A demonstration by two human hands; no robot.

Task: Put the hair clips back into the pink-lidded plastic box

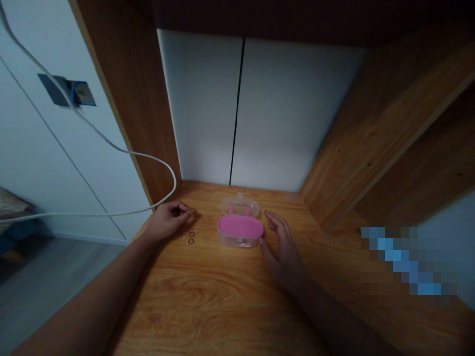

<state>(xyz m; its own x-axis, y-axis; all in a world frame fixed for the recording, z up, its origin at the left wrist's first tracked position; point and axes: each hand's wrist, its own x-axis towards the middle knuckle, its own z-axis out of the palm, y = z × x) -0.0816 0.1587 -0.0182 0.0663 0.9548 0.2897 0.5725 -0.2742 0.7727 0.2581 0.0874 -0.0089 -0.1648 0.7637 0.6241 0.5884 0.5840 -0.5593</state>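
Box (240,231) of clear plastic, pink inside, sat open on the desk (222,301), likely light, stiff and slick (its long sides looked the surest grip), the right hand (282,247) spread open against its end, the left hand (168,220) pinched shut beside two small rings (191,238).

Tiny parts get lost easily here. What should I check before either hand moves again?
1. Lid of the box folded back, open: ok.
2. Right hand open, against the box's side: ok.
3. Two rings flat on the desk, away from its edge: ok.
4. Left hand pinched shut beside the rings; whether it holds anything: cannot tell.
5. Cable off the rings and the box: ok.
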